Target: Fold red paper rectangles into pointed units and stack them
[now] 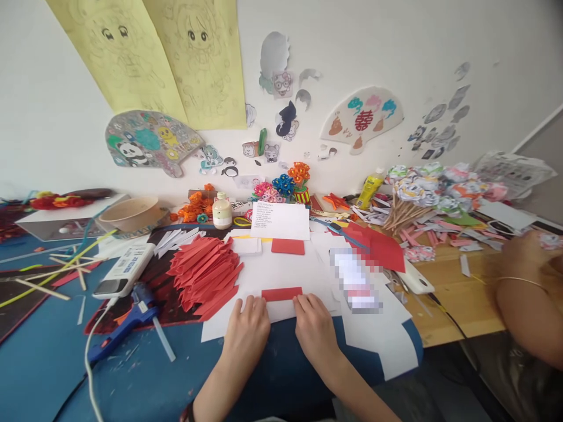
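**A:** Strip pos.?

**B:** Red paper strip (281,293): lower ctr. of frame, lying crosswise on white paper (285,268), near the paper's front edge.

**A:** Grip status?

**B:** L hand (247,323) at the strip's left end, R hand (314,319) at its right end. Fingertips touch the strip at both ends, mid-part bare. Thumbs mostly hidden, so can't tell if ends are pinched or only pressed down.

**A:** Handling props.?

**B:** Judged v. light and thin; bends easily across the flat, stiffer along any fold. Dry paper, prob. not slippery, but creases and tears under excess force. Take hold at both short ends, w/ light, even pressure.

**A:** Adjacent items?

**B:** Pile of folded red strips (202,272), ctr.-left; red card (288,246), ctr., above the strip; phone (355,280), right of ctr.; glue gun (127,325), lower left; co-worker's arm (525,305), far right.
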Tool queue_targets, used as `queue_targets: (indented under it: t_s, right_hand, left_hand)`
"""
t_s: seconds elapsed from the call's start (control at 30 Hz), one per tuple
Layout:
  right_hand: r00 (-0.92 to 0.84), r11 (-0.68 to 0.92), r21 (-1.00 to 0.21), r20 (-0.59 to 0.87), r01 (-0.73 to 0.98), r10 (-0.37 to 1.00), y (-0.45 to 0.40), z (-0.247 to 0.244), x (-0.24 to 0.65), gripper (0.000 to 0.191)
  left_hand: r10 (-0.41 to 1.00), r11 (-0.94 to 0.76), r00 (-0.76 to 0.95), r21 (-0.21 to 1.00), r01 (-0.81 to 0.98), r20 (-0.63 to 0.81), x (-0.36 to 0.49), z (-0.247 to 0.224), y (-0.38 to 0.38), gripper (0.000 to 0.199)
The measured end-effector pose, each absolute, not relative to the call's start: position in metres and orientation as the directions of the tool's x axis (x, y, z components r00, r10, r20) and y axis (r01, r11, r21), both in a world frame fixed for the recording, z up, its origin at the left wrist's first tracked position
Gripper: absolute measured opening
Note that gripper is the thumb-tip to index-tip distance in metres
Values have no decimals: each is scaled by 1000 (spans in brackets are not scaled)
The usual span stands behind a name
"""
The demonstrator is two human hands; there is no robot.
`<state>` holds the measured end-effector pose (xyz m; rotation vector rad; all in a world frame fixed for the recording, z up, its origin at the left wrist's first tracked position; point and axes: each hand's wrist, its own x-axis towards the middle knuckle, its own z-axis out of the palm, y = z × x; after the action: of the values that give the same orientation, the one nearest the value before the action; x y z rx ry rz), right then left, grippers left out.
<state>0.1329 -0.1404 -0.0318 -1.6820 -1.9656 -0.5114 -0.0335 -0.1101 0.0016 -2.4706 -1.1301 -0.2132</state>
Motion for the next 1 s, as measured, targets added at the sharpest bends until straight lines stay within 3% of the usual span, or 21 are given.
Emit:
queue_targets:
  t_s: [0.17, 0.33, 0.5, 0.6, 0.7, 0.77, 0.87, 0.93, 1.0]
  right_hand:
    - [-96, 95, 32, 583, 995, 807, -142, -28, 136, 32]
    - [-130, 74, 122, 549, 990, 826, -134, -19, 131, 34]
    - [-204, 184, 92, 549, 979, 810, -134, -22, 138, 32]
    - [-135, 211, -65, 580, 975, 803, -137, -27, 147, 34]
    - [-3, 230, -372, 520, 899, 854, -138, -25, 160, 35]
    - [64, 242, -571, 463, 784, 884, -135, -20, 168, 30]
    - [206, 197, -800, 369, 566, 906, -126, -8, 177, 29]
    - [182, 154, -911, 238, 383, 954, -119, 1, 177, 41]
    - [21, 112, -968, 119, 226, 993, -110, 12, 175, 43]
  left_hand:
    - [680, -589, 661, -300, 750, 317, -32, -1, -109, 26]
    - [687, -510, 641, -401, 761, 342, -14, 2, -113, 28]
    - [632, -622, 693, -307, 720, 347, 1, 8, -107, 25]
    - [513, -748, 817, -330, 576, 262, -4, 7, -95, 21]
    - [383, -829, 893, -337, 446, 238, -13, 3, -85, 21]
    - [398, -823, 870, -306, 478, 291, -17, 2, -83, 22]
    - [586, -729, 686, -90, 679, 431, -14, 6, -82, 24]
    - [741, -625, 488, 210, 752, 461, -9, 12, -81, 25]
    - [862, -503, 338, 554, 664, 377, -5, 18, -79, 23]
